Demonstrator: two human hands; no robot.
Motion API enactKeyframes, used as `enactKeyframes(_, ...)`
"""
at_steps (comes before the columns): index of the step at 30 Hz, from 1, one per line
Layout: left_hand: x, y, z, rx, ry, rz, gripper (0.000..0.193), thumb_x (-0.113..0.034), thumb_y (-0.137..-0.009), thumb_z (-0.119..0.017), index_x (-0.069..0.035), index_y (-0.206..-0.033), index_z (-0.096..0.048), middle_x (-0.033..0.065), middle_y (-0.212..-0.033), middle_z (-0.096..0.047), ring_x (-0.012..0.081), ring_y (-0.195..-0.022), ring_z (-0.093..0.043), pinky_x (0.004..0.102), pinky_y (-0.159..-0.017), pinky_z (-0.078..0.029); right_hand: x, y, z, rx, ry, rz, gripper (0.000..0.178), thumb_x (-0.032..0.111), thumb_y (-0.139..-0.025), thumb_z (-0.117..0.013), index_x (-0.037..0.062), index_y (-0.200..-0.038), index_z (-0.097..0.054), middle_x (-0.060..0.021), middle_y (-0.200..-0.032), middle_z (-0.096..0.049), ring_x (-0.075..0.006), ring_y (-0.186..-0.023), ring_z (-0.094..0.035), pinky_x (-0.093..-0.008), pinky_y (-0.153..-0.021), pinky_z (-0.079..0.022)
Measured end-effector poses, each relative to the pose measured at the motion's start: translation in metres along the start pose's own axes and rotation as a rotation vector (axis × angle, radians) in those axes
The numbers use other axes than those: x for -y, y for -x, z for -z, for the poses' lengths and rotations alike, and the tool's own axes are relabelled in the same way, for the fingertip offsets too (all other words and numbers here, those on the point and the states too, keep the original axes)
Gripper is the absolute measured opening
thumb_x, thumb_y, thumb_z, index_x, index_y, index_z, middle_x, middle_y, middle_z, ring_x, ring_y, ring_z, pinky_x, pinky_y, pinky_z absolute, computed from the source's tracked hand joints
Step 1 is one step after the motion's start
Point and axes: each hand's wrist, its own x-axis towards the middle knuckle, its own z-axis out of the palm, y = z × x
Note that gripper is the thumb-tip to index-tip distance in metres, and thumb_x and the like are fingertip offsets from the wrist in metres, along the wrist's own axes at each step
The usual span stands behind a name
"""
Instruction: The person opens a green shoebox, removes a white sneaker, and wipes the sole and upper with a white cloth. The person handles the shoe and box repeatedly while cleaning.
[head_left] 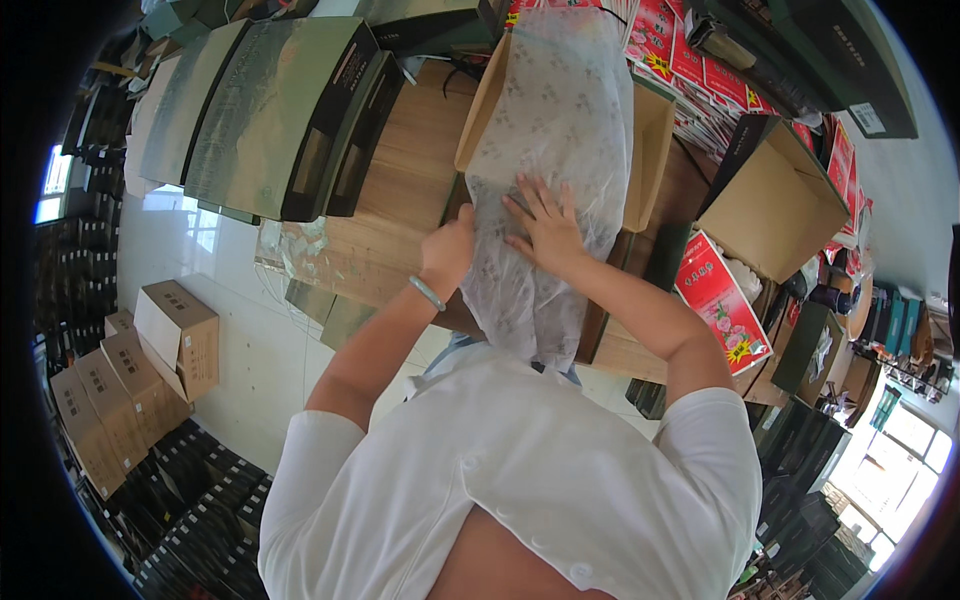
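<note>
A translucent whitish wrapping sheet point(560, 90) with a grey floral print lies lengthwise over an open box point(650, 150) with brown inner walls. The near end of the sheet hangs over the table's front edge toward me. My right hand point(548, 230) rests flat on it, fingers spread. At the sheet's left edge, my left hand point(450, 247) is closed with the fingers curled, seemingly pinching that edge; the fingertips are partly hidden. A pale green bangle point(427, 293) circles my left wrist. What lies beneath the sheet is hidden.
Green and black boxes point(280, 110) stand at the left of the wooden table point(400, 160). An open box point(775, 200) and red printed bags point(722, 305) lie to the right. Brown cartons point(180, 335) and stacked black boxes point(205, 500) are on the floor at left.
</note>
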Motion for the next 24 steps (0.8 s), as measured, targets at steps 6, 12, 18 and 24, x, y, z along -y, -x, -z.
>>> enactKeyframes(6,-0.006,-0.022,-0.021,0.052,-0.271,-0.122,0.026,-0.01,-0.088,-0.058,-0.006,-0.11,-0.044,0.0124,-0.081,-0.069,0.027,-0.073,-0.071,0.0354,-0.057,-0.057,-0.002,0.003,-0.068,-0.081,0.206,-0.058,0.075,0.057,-0.091,-0.049,0.0231,-0.154,-0.025,-0.0068,-0.162,-0.01,-0.0267,-0.149,-0.011,-0.0527,-0.118,-0.01)
enactKeyframes(12,0.01,-0.035,-0.066,0.043,-0.378,-0.061,0.032,-0.008,-0.085,-0.063,-0.005,-0.109,-0.043,0.011,-0.081,-0.069,0.0255,-0.068,-0.071,0.0347,-0.055,-0.057,-0.003,0.006,-0.111,0.01,0.07,-0.015,0.078,0.06,-0.092,-0.046,0.0217,-0.155,-0.02,-0.0084,-0.162,-0.011,-0.0259,-0.149,-0.01,-0.0483,-0.119,-0.011)
enactKeyframes(18,0.006,-0.041,-0.059,0.174,-0.407,0.096,0.036,-0.012,-0.085,-0.064,-0.007,-0.114,-0.043,0.0175,-0.1,-0.065,0.0288,-0.082,-0.071,0.0365,-0.063,-0.058,-0.008,0.013,-0.131,0.074,-0.144,0.013,0.077,0.055,-0.092,-0.05,0.0221,-0.155,-0.02,-0.0085,-0.162,-0.011,-0.0248,-0.149,-0.008,-0.0471,-0.12,-0.005)
enactKeyframes(24,0.006,-0.002,-0.058,-0.065,-0.45,-0.303,0.059,-0.018,-0.086,-0.065,-0.008,-0.136,-0.036,0.0182,-0.142,-0.034,0.0337,-0.133,-0.039,0.0462,-0.096,-0.046,0.017,0.046,-0.097,0.183,-0.144,-0.289,0.086,0.05,-0.089,-0.06,0.0168,-0.155,-0.015,-0.0152,-0.161,-0.008,-0.0318,-0.149,-0.005,-0.0535,-0.118,-0.006)
